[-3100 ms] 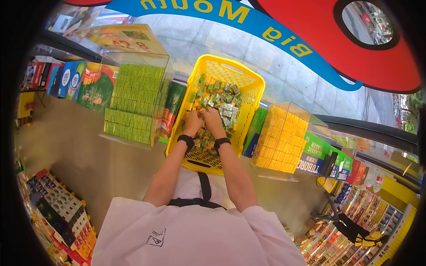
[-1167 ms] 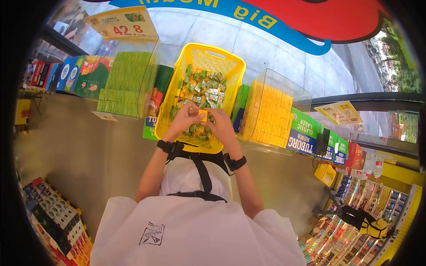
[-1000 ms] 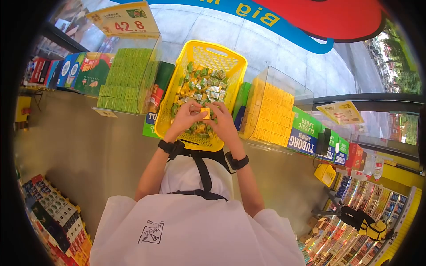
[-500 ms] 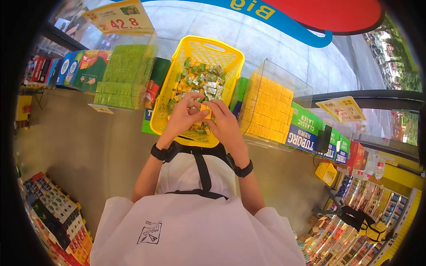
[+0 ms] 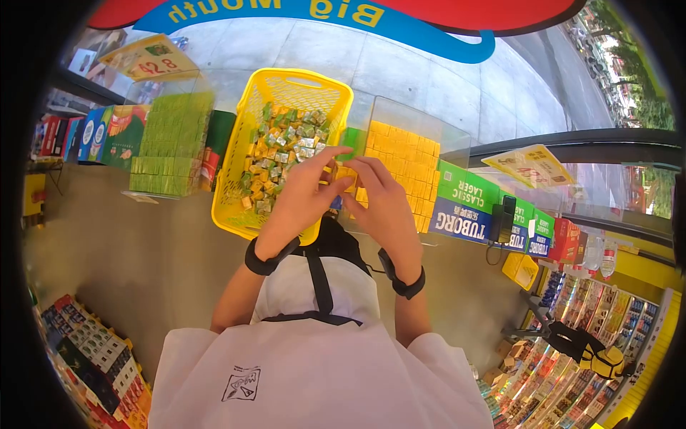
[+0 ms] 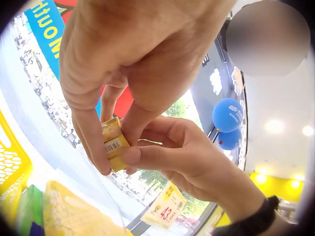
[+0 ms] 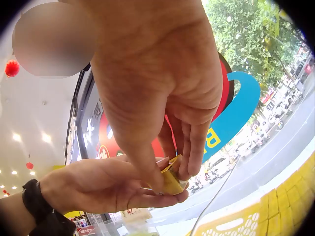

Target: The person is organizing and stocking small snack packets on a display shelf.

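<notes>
Between my two hands is a small yellow box (image 6: 113,145) with a barcode on one side. My left hand (image 5: 306,191) pinches it between thumb and fingers. From the other side, my right hand (image 5: 386,196) also pinches it, its thumb on the box near the barcode in the left wrist view. The right wrist view shows the yellow box (image 7: 173,182) with fingertips of both hands around it. Left of the hands in the head view stands a yellow plastic basket (image 5: 227,187), with many loose small green and yellow boxes (image 5: 275,161) inside.
A clear bin of stacked yellow boxes (image 5: 404,168) stands right of the basket, a bin of green boxes (image 5: 171,143) left. Beer cartons (image 5: 464,207) line the window. Price signs (image 5: 529,166) rise above. Stocked shelves (image 5: 572,336) are behind, right.
Both hands, earlier down in the basket, came up with the yellow box, then moved right and away from the basket. The head view has shifted, with the basket now further left.
</notes>
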Demonstrator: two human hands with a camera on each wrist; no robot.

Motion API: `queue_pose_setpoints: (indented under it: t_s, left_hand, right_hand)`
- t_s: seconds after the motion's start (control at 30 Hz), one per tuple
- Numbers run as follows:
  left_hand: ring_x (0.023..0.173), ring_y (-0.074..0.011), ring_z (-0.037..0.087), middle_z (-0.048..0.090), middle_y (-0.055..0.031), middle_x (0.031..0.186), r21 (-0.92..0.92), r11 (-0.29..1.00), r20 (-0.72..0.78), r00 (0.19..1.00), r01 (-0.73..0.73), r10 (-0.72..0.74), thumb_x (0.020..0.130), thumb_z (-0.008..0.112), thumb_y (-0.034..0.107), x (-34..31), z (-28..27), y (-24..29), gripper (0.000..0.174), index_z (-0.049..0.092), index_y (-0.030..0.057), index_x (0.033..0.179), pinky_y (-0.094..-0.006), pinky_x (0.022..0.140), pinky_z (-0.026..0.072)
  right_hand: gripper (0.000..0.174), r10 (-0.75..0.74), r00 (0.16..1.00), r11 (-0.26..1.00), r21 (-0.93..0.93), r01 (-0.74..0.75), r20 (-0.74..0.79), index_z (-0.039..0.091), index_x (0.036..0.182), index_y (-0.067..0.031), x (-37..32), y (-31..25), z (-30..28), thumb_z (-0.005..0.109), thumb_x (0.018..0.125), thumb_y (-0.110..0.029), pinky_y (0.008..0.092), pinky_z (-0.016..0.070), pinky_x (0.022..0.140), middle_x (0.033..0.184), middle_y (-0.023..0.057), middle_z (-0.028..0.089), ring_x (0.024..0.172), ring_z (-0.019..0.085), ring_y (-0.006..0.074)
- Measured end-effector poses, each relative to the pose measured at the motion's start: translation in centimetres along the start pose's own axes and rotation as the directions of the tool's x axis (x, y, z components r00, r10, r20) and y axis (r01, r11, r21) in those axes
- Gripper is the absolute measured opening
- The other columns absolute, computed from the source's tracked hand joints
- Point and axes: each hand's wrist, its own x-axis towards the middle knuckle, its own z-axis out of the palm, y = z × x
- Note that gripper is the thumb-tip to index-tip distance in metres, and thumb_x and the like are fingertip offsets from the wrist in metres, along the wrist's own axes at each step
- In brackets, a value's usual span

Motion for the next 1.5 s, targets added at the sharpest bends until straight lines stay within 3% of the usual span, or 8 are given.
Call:
queue_pose_setpoints:
  t_s: [0.33, 0.4, 0.47, 0.5, 0.7, 0.9, 1.1, 1.5]
  left_hand:
    - [0.093, -0.0318, 0.076, 0.069, -0.0201, 0.110, 0.071, 0.995, -0.023, 0.997, -0.074, 0.076, 0.100, 0.072, 0.003, 4.9, 9.2, 2.8, 0.052, 0.056, 0.0072, 0.149, -0.0387, 0.080, 0.0641]
    - [0.109, -0.0385, 0.074, 0.066, -0.0263, 0.127, 0.049, 0.999, 0.039, 0.999, 0.011, -0.013, 0.104, 0.069, 0.008, 5.5, 10.8, 3.2, 0.051, 0.052, 0.0029, 0.151, -0.0433, 0.089, 0.0628]
    - [0.129, -0.0463, 0.064, 0.057, -0.0316, 0.147, 0.347, 0.930, -0.079, 0.984, -0.125, 0.162, 0.107, 0.065, 0.017, 6.1, 13.2, 2.3, 0.053, 0.048, -0.0043, 0.153, -0.0483, 0.103, 0.0570]
    - [0.143, -0.0508, 0.052, 0.047, -0.0345, 0.158, 0.365, 0.930, -0.018, 0.999, -0.027, 0.036, 0.109, 0.061, 0.021, 6.6, 13.9, 2.8, 0.054, 0.049, -0.0104, 0.151, -0.0509, 0.114, 0.0495]
    - [0.150, -0.0512, 0.045, 0.045, -0.0355, 0.160, 0.614, 0.747, 0.206, 0.965, -0.255, 0.160, 0.105, 0.063, 0.015, 7.3, 17.0, -1.5, 0.051, 0.054, -0.0115, 0.147, -0.0502, 0.118, 0.0474]
    - [0.153, -0.0499, 0.041, 0.044, -0.0305, 0.164, 0.759, 0.589, 0.227, 0.961, -0.276, 0.158, 0.099, 0.065, 0.012, 7.9, 18.6, -3.7, 0.056, 0.053, -0.0112, 0.148, -0.0510, 0.117, 0.0483]
    - [0.155, -0.0477, 0.040, 0.041, -0.0261, 0.167, 0.849, 0.468, 0.244, 0.968, -0.245, 0.065, 0.098, 0.064, 0.013, 7.2, 18.8, -4.2, 0.059, 0.052, -0.0090, 0.151, -0.0537, 0.115, 0.0493]
    - [0.158, -0.0463, 0.035, 0.034, -0.0247, 0.172, 0.786, 0.573, 0.251, 0.967, -0.232, 0.047, 0.095, 0.069, 0.013, 7.3, 18.6, -4.9, 0.066, 0.049, -0.0077, 0.154, -0.0532, 0.116, 0.0490]
  right_hand:
    - [0.048, 0.099, 0.995, 0.995, 0.021, -0.099, 0.013, 0.064, 0.128, -0.0025, 0.1, 5.6, -8.0, 0.079, 0.083, -0.004, 0.0449, 0.0595, 0.090, 0.125, 0.0157, 0.068, 0.108, 0.071, 0.0392]
    - [0.049, 0.133, 0.991, 0.990, 0.036, -0.133, 0.014, 0.064, 0.128, -0.0005, 0.4, 7.7, -9.2, 0.080, 0.082, -0.003, 0.0453, 0.0587, 0.093, 0.125, 0.0173, 0.068, 0.111, 0.069, 0.0408]
    - [0.049, 0.170, 0.985, 0.984, -0.046, -0.170, -0.011, 0.064, 0.128, 0.0004, 0.7, 10.0, -9.8, 0.080, 0.082, -0.003, 0.0458, 0.0583, 0.094, 0.126, 0.0183, 0.068, 0.113, 0.068, 0.0415]
    - [0.049, 0.200, 0.979, 0.971, -0.125, -0.204, -0.039, 0.064, 0.128, 0.0013, 0.7, 11.3, -10.0, 0.079, 0.082, -0.002, 0.0462, 0.0579, 0.096, 0.126, 0.0194, 0.068, 0.115, 0.067, 0.0422]
    - [0.037, 0.210, 0.977, 0.934, -0.289, -0.210, -0.033, 0.064, 0.122, 0.0033, 1.1, 17.0, -8.7, 0.072, 0.086, -0.002, 0.0475, 0.0581, 0.092, 0.122, 0.0206, 0.068, 0.113, 0.066, 0.0416]
    - [0.015, 0.190, 0.981, 0.903, -0.385, -0.193, -0.046, 0.061, 0.105, 0.0029, 2.0, 19.2, -5.9, 0.065, 0.090, 0.001, 0.0465, 0.0589, 0.086, 0.108, 0.0181, 0.067, 0.105, 0.067, 0.0395]
    - [0.016, 0.219, 0.974, 0.897, -0.383, -0.223, -0.053, 0.062, 0.106, 0.0027, 1.9, 20.5, -4.5, 0.064, 0.090, 0.002, 0.0463, 0.0592, 0.088, 0.112, 0.0192, 0.068, 0.108, 0.067, 0.0395]
    - [0.039, 0.248, 0.967, 0.946, -0.232, -0.228, 0.064, 0.064, 0.129, 0.0062, 1.3, 21.6, -4.6, 0.061, 0.090, 0.007, 0.0495, 0.0563, 0.097, 0.127, 0.0253, 0.068, 0.115, 0.066, 0.0459]
